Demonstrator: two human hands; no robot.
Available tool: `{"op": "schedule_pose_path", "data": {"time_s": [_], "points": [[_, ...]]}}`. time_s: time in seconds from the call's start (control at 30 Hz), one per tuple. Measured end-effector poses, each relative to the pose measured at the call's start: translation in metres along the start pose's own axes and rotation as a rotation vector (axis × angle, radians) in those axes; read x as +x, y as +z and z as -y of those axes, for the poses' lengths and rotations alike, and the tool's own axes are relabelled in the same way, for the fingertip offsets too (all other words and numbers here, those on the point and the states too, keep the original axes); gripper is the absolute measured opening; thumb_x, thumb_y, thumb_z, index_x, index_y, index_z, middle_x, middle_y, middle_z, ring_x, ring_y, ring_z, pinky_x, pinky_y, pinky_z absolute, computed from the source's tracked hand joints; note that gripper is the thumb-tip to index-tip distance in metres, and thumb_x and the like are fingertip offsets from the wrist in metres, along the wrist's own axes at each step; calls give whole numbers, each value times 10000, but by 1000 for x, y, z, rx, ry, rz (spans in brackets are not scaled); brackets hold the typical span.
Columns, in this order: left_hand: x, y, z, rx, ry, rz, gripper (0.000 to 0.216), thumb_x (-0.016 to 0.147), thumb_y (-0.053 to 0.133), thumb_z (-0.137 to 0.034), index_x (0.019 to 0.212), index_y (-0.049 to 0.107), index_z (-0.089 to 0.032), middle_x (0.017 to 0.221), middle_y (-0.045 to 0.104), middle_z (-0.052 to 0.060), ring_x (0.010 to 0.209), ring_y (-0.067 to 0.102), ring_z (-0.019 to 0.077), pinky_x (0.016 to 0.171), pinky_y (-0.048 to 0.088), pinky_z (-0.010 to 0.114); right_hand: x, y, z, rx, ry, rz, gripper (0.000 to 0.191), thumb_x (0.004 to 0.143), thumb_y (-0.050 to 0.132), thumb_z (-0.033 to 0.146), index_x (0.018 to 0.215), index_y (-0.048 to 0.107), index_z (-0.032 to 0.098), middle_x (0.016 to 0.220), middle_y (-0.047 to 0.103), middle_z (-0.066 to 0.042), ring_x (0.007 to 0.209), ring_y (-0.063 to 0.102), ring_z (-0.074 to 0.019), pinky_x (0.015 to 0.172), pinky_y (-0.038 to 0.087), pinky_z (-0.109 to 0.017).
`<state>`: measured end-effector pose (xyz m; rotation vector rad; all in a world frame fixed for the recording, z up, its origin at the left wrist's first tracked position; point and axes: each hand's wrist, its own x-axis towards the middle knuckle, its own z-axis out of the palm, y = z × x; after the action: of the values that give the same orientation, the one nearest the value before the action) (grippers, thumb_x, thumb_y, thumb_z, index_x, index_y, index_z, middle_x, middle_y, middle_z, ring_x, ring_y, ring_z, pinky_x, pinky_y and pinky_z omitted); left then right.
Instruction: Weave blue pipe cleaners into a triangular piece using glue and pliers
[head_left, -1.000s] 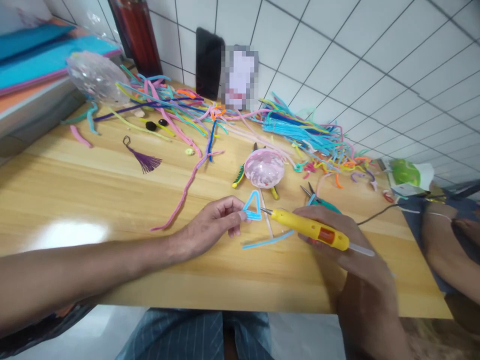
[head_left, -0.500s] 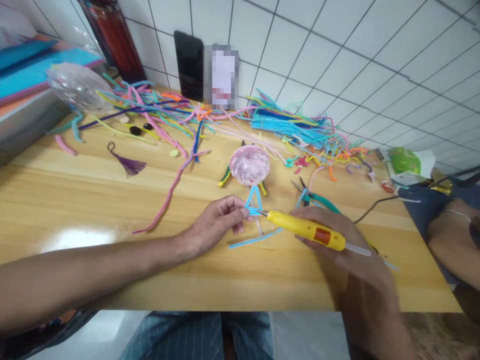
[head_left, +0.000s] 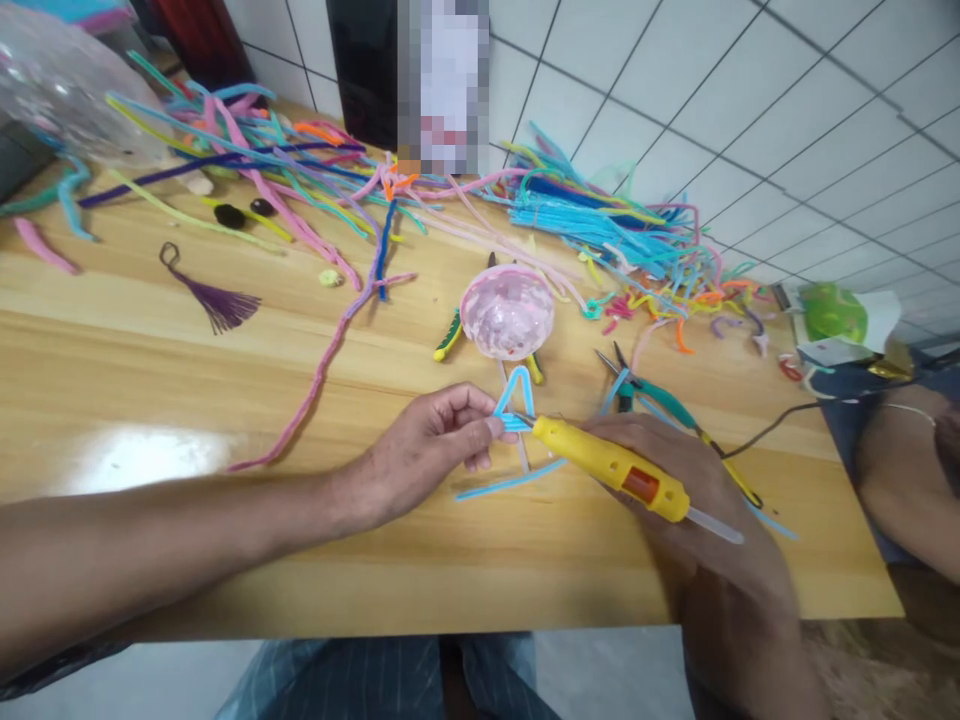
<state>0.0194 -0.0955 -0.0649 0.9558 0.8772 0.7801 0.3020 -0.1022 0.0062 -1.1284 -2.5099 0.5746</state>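
Observation:
Between the thumb and fingers of my left hand (head_left: 442,435) is a light blue pipe cleaner shape (head_left: 516,392), bent like a triangle with bars across its base. My right hand (head_left: 675,480) grips a yellow hot glue gun (head_left: 607,462), a clear glue stick poking out of its back end. The metal nozzle points left and meets the base of the blue shape; whether glue is coming out is too small to tell. Below the hands lies a loose blue pipe cleaner (head_left: 510,482). Just beyond the shape sits a pink translucent bowl (head_left: 508,318).
Yellow-green handled pliers (head_left: 448,338) lie partly under the bowl. Green-handled pliers (head_left: 664,400) and a black cord (head_left: 765,408) are at right. Colourful pipe cleaners (head_left: 600,225) pile along the tiled wall. A purple tassel (head_left: 217,300) lies left. Another person's arm (head_left: 907,480) rests at the right edge.
The camera view has shifted closer and lower over the table. Both hands keep their holds, and the glue gun's nozzle stays at the base of the blue shape.

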Motion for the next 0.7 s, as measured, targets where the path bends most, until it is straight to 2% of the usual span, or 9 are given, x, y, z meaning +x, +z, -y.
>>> {"op": "schedule_pose_path", "data": {"time_s": [0.17, 0.33, 0.7], "points": [[0, 2, -2, -20, 1, -3, 337, 859, 788, -485, 934, 663, -182, 798, 736, 5, 652, 616, 111, 648, 515, 252, 1, 1, 0, -43, -27, -24, 328, 986, 612, 236, 1294, 601, 350, 1164, 803, -49, 986, 802, -269, 843, 652, -389], [-1, 0, 0, 8, -4, -6, 299, 881, 760, -451, 953, 660, -178, 705, 681, -16, 631, 602, 111, 650, 497, 250, 1, 2, 0, -34, -7, -14, 324, 976, 623, 243, 1280, 603, 353, 1166, 800, -47, 992, 799, -272, 856, 653, -390], [1, -1, 2, -10, 20, 3, 280, 907, 739, -428, 965, 657, -167, 717, 690, -12, 630, 601, 102, 649, 501, 238, -2, 3, -4, 23, 8, -11, 284, 984, 648, 286, 1265, 630, 325, 1158, 794, -41, 976, 790, -251, 864, 633, -348]]}}
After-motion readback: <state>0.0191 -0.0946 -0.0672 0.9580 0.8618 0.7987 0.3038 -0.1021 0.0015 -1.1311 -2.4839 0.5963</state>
